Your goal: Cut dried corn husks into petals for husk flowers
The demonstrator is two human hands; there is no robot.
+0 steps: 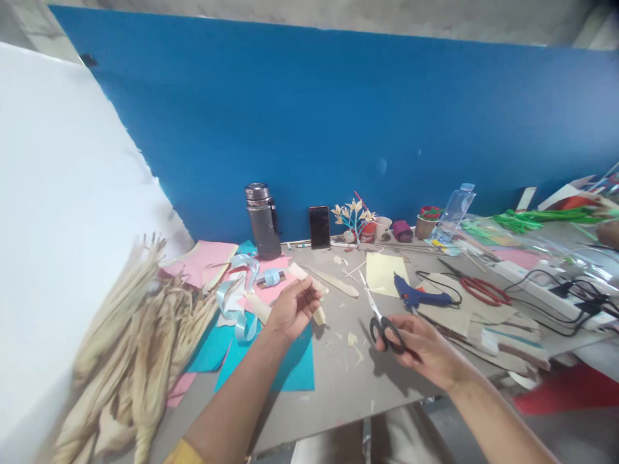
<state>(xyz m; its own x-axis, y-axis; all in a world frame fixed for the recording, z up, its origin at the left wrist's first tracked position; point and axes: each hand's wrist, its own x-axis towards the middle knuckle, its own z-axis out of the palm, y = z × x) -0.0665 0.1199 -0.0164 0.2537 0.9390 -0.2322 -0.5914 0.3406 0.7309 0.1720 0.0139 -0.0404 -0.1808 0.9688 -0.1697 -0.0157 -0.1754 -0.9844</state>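
My right hand (411, 345) grips a pair of scissors (380, 316) by the black handles, with the blades pointing away over the table. Over the middle of the table, my left hand (296, 308) is closed, its fingertips pinched together. Whatever sits between those fingertips is too small to make out. Pale corn husk pieces (319, 316) show just beneath and behind these fingers. A longer husk petal (338, 282) lies farther back. Small husk scraps (352, 338) are scattered between the two hands.
Dried corn husks (145, 361) are heaped at left, beside coloured paper sheets (294, 367) and blue ribbon (246, 325). A thermos (264, 225), phone (319, 227) and husk flowers (354, 216) stand at the back. Rightward lie a blue glue gun (420, 295), red-handled scissors (483, 290) and a power strip (536, 290).
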